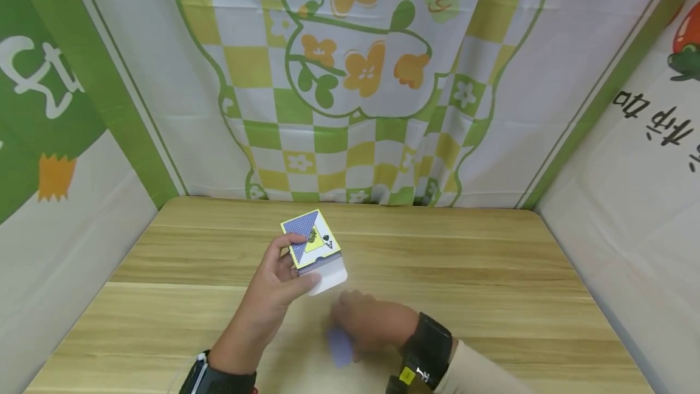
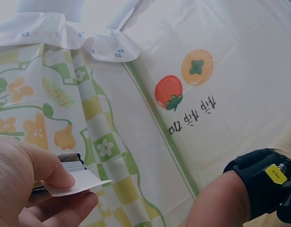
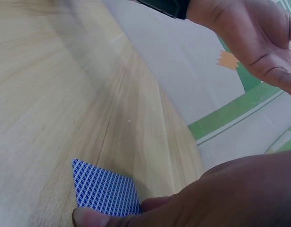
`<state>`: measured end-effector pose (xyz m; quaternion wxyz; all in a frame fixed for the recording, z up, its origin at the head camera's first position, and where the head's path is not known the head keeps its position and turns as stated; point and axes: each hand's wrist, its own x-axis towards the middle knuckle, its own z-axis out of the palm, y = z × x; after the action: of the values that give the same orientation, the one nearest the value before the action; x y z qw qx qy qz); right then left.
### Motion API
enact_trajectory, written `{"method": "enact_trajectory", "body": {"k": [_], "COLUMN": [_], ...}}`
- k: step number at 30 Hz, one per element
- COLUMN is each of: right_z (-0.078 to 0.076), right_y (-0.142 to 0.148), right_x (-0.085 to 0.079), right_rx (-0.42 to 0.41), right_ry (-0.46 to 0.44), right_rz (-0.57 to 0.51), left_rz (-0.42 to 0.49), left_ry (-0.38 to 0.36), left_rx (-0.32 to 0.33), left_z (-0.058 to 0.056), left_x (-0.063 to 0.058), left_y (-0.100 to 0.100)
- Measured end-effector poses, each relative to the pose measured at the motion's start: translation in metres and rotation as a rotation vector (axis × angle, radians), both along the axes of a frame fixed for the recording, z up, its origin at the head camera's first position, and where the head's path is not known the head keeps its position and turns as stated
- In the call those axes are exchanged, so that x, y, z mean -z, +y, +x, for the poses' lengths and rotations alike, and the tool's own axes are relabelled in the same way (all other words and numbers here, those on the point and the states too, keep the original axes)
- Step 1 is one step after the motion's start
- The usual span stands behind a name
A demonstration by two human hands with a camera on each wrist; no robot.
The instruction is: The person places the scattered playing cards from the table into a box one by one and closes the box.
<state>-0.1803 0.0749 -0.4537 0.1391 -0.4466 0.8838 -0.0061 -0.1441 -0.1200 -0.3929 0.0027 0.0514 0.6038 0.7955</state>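
Note:
In the head view, my left hand [image 1: 275,281] holds up a playing card box [image 1: 328,233] with an ace of spades and a blue checked pattern on its face. The box's white flap [image 1: 332,275] hangs open toward me, with my thumb on it. Edges of white cards show inside the box mouth [image 2: 75,166] in the left wrist view. My right hand [image 1: 374,321], blurred, is lower and to the right, close over the table. It pinches a blue-backed playing card [image 3: 105,189], its thumb lying on the patterned back; how many cards are there I cannot tell.
A light wooden table [image 1: 481,266] spreads under both hands. Behind it hangs a checked green and yellow curtain [image 1: 306,145] with flowers. White printed cloth walls [image 1: 612,199] close off the left and right sides.

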Motion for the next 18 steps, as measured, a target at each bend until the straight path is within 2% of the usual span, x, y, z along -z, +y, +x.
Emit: {"method": "enact_trajectory", "body": {"k": [4,10,15,18], "right_z": [0.0,0.001,0.0024,0.002], "right_y": [-0.0026,-0.0068,-0.0063,-0.0047], "right_x": [-0.0002,-0.0024,-0.0001,0.0065], "right_rx": [-0.003,-0.046,-0.111,-0.161], "right_ry": [0.014,0.092,0.134,0.169], "right_rz": [0.036,0.077,0.096,0.063], "left_rz": [-0.001,-0.001,-0.005,-0.011], "left_ry": [0.002,0.005,-0.01,-0.015], "left_rx": [0.001,0.004,0.005,0.008], "left_z": [-0.0003,-0.0001,-0.0003,-0.0006], "left_x": [0.0003,0.0011,0.0014,0.0014], "left_y": [0.0001,-0.0008,-0.0005,-0.0009]}}
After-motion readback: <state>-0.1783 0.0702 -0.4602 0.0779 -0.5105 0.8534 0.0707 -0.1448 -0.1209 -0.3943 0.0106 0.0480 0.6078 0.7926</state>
